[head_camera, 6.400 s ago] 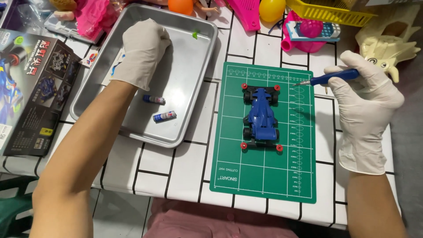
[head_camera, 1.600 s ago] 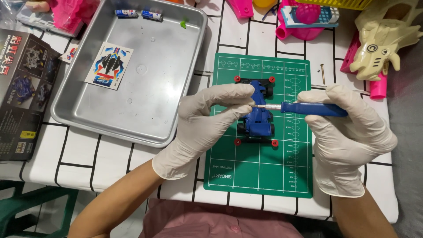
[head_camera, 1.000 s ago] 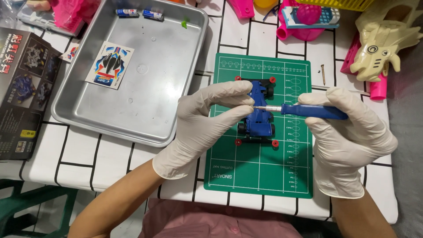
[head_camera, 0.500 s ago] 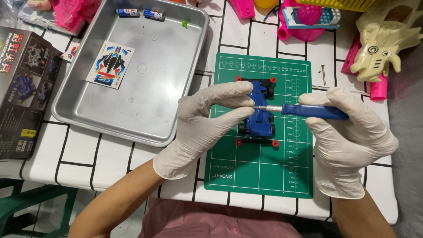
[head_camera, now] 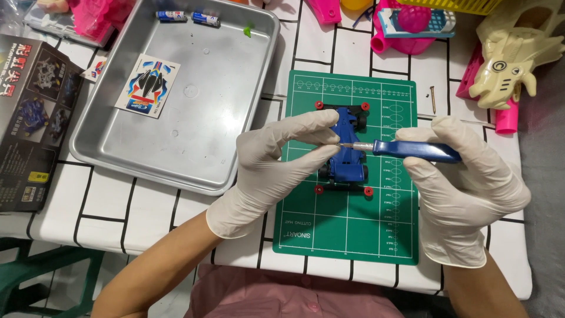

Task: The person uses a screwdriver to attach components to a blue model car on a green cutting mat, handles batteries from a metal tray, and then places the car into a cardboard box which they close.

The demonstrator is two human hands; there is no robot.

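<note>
Right hand (head_camera: 465, 188) clamps the screwdriver (head_camera: 412, 150); left hand (head_camera: 276, 165) pinches its tip over the car (head_camera: 347, 159). A slip could jab the glove or gouge the car

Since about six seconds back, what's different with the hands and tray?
The left hand left the metal tray and now pinches the screwdriver tip over the blue toy car. The right hand still holds the handle. A sticker sheet has appeared in the tray; the batteries sit at its far end. The cutting mat is unchanged.

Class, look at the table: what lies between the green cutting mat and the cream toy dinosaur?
In the head view, a small loose nail lies on the white tablecloth between the cutting mat and the dinosaur.
</note>
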